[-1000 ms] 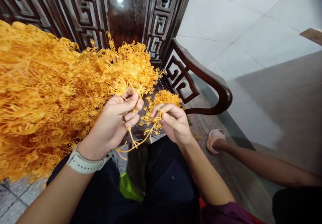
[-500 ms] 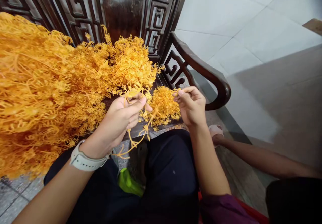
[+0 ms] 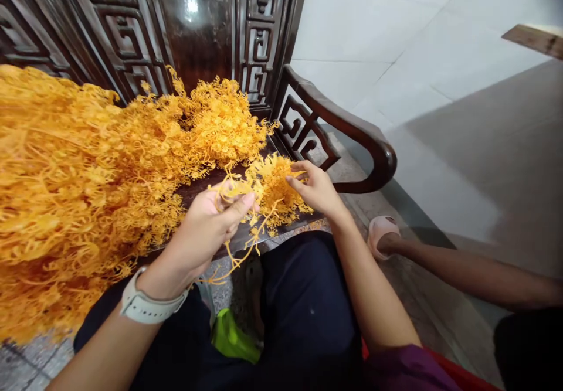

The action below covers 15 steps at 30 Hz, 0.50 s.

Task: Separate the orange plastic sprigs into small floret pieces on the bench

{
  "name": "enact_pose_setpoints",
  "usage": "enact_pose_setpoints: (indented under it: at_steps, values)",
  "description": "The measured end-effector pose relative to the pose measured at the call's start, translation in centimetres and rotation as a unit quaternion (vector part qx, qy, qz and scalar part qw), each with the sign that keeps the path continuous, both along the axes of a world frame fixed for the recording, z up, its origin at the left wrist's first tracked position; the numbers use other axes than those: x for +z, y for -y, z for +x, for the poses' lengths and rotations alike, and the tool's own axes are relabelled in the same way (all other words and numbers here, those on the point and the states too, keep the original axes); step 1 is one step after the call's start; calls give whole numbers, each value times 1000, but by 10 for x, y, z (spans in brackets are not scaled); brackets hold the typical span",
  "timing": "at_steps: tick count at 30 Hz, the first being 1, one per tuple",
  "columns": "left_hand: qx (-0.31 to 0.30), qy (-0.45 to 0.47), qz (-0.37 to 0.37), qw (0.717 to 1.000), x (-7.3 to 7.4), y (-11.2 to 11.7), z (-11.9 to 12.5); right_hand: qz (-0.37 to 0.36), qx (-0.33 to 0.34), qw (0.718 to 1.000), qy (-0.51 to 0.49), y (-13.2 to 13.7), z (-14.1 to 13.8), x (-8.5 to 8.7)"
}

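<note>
My left hand (image 3: 206, 233) is closed round an orange plastic branched sprig (image 3: 240, 227) whose stems hang down toward my lap. My right hand (image 3: 316, 189) reaches over a small heap of orange plastic bits (image 3: 275, 189) on the dark wooden bench seat (image 3: 206, 177); its fingers are pinched at the heap's top, and what they grip is too small to name. A huge pile of the same orange sprigs (image 3: 83, 180) covers the bench to the left of both hands.
The carved dark wooden backrest (image 3: 193, 21) and curved armrest (image 3: 343, 127) bound the bench. Another person's leg (image 3: 475, 274) with a pink slipper (image 3: 380, 233) stretches in from the right. A green slipper (image 3: 233, 338) lies by my dark trousers. White tiled floor (image 3: 396, 33) lies beyond.
My right hand moved away from my left hand up to the small heap on the seat and now rests on it. My left hand kept hold of the sprig.
</note>
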<state>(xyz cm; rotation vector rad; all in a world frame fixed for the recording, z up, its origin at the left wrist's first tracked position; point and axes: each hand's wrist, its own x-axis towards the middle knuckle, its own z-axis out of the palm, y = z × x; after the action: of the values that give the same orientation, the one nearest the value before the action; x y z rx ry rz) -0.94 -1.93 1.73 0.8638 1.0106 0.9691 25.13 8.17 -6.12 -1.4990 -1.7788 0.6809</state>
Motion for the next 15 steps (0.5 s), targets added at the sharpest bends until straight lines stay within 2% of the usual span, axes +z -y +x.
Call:
enact_pose_setpoints:
  at_steps: [3,5,8,11,15]
  values:
    - [-2,-34,33,999,-3,0,0,21,39,989,-138,23,-19,22]
    - [1,-55,49,997,-6,0,1,-53,163,951,-257,42,-35,37]
    - [-10,-37,67,997,-10,-1,3,-115,252,900,-336,62,-57,46]
    - [-29,-25,79,996,-11,-1,5,-131,248,876,-393,66,-68,46]
    - [-15,-92,108,990,-10,-3,4,-94,163,900,-394,61,-64,43]
